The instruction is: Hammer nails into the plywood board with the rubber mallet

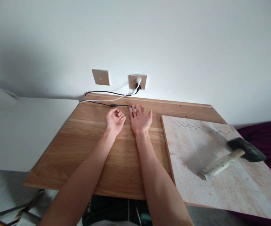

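Nothing is gripped: on the table (83,141) the left hand (115,121) is laid palm-up, loosely curled, and the right hand (140,121) is spread wide. The connector (131,108) is seen just beyond the right fingertips, and the mallet (232,157) is left untouched at the table's right end.

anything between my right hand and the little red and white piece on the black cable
Nothing visible does. The right hand lies palm up on the light wooden table, its fingers right beside the small red and white piece on the thin black cable; contact cannot be told.
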Demonstrator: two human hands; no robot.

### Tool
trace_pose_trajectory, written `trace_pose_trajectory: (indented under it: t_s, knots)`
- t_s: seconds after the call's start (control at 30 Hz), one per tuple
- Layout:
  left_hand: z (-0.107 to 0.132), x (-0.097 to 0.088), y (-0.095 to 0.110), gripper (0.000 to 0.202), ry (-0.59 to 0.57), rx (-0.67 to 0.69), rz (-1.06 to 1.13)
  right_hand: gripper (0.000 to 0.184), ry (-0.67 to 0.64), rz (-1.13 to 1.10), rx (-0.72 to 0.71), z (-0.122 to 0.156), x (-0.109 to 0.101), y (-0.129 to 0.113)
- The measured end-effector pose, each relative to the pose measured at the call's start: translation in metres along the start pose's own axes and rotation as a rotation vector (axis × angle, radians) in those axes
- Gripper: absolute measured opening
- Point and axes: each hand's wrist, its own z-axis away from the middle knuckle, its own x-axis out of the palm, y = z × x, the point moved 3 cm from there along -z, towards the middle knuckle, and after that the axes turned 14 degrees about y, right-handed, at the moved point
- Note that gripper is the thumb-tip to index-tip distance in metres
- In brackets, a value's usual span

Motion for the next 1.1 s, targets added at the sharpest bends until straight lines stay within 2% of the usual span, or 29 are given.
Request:
trace_pose_trajectory:
  t_s: [0.27, 0.47, 0.6, 0.93, 1.1]
  knots:
    - [-0.006, -0.005, 0.002, 0.022, 0.008, 0.002, 0.057, 0.045, -0.026, 0.023, -0.006, 0.002, 0.001, 0.001]
    - [-0.006, -0.006, 0.001, 0.020, 0.018, 0.002, 0.050, 0.027, -0.030, 0.040, 0.004, 0.000, -0.003, 0.001]
    - [-0.005, -0.005, -0.002, 0.018, 0.033, -0.017, 0.058, 0.025, -0.024, 0.029, 0.017, 0.001, -0.002, 0.001]
    - [-0.003, -0.003, -0.002, 0.015, 0.034, -0.032, 0.066, 0.032, -0.026, -0.117, 0.017, 0.007, 0.000, -0.010]
    - [-0.005, -0.003, -0.005, 0.013, 0.023, -0.020, 0.059, 0.025, -0.017, -0.209, -0.016, -0.002, -0.003, -0.018]
